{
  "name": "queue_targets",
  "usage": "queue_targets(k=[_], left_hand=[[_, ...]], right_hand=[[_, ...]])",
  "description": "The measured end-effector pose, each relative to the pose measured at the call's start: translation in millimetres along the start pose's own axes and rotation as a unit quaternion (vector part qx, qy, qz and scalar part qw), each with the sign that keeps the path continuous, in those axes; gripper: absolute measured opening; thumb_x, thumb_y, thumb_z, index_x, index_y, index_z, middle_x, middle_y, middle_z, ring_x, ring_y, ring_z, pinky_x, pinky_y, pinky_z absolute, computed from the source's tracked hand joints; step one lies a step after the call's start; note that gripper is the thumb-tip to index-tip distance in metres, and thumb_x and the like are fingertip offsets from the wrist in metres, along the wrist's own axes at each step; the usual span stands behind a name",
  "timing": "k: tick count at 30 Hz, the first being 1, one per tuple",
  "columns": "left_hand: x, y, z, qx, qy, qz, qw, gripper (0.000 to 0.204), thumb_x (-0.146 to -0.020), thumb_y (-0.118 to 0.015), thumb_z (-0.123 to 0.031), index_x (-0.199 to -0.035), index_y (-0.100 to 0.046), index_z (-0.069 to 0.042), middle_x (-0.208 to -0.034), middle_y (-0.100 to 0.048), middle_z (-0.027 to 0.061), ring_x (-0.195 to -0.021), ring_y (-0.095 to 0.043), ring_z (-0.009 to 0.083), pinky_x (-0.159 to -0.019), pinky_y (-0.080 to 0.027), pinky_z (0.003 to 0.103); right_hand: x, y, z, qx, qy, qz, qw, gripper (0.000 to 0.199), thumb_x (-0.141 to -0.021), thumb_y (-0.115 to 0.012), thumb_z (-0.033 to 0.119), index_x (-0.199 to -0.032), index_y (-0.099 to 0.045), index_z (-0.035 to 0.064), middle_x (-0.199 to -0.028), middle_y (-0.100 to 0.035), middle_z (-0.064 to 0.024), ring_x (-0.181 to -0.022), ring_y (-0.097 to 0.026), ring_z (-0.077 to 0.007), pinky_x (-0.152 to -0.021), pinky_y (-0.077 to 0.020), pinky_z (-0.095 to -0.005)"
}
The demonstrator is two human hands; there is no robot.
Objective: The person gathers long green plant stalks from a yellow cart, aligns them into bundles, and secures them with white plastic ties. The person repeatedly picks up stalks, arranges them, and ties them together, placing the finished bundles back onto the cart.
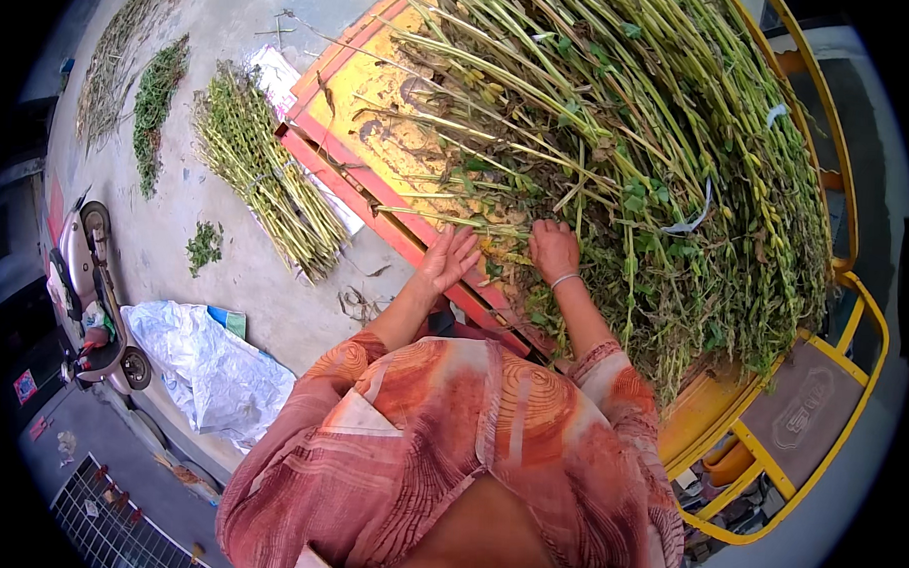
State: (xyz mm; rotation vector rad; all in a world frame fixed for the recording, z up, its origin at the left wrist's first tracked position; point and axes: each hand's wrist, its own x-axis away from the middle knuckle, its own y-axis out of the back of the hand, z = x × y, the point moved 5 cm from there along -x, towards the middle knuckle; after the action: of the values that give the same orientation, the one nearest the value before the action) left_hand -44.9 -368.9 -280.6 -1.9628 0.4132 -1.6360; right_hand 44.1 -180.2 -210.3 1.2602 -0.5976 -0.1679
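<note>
A big heap of cut green and brown plant stalks (620, 120) with leaves and pods covers most of a yellow, worn cart bed (396, 107). At the near edge of the heap my right hand (554, 251), with a bangle at the wrist, is closed around thin stalks (477, 226) whose cut ends point left. The fingertips of that hand are partly hidden. My left hand (449, 261) lies by the cart's red edge, palm turned up and fingers spread, just below those stalk ends. It holds nothing.
Yellow rails (868, 329) bound the cart at right. On the concrete floor at left lie a stalk bundle (273, 183), smaller green plants (157, 113) and a crumpled white plastic sheet (206, 365). A scooter (99, 292) stands at far left.
</note>
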Motion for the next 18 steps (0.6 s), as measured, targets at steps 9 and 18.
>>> queue_targets(k=[9,18], left_hand=[[10.0,-51.7,-27.7,0.005,-0.048,0.161,0.986,0.036,-0.095,-0.047,-0.037,-0.117,-0.053,-0.009,-0.114,-0.06,0.01,-0.106,-0.058,0.0267,-0.096,-0.044,0.048],[-1.1,-41.6,-31.4,-0.023,-0.067,0.072,0.995,0.037,-0.098,-0.04,-0.038,-0.111,-0.053,-0.005,-0.098,-0.06,0.0108,-0.067,-0.049,0.0137,-0.08,-0.049,0.038]], right_hand=[[62.3,32.4,6.5,-0.134,-0.019,-0.028,0.99,0.023,-0.075,-0.068,0.02,-0.094,-0.058,0.0099,-0.101,-0.055,-0.0069,-0.094,-0.054,-0.0269,-0.08,-0.0418,-0.0392],[45.0,-9.1,-65.0,-0.298,-0.217,-0.166,0.914,0.026,-0.083,-0.062,0.019,-0.1,-0.054,0.0008,-0.088,-0.057,-0.0229,-0.079,-0.055,-0.04,-0.066,-0.0434,-0.045]])
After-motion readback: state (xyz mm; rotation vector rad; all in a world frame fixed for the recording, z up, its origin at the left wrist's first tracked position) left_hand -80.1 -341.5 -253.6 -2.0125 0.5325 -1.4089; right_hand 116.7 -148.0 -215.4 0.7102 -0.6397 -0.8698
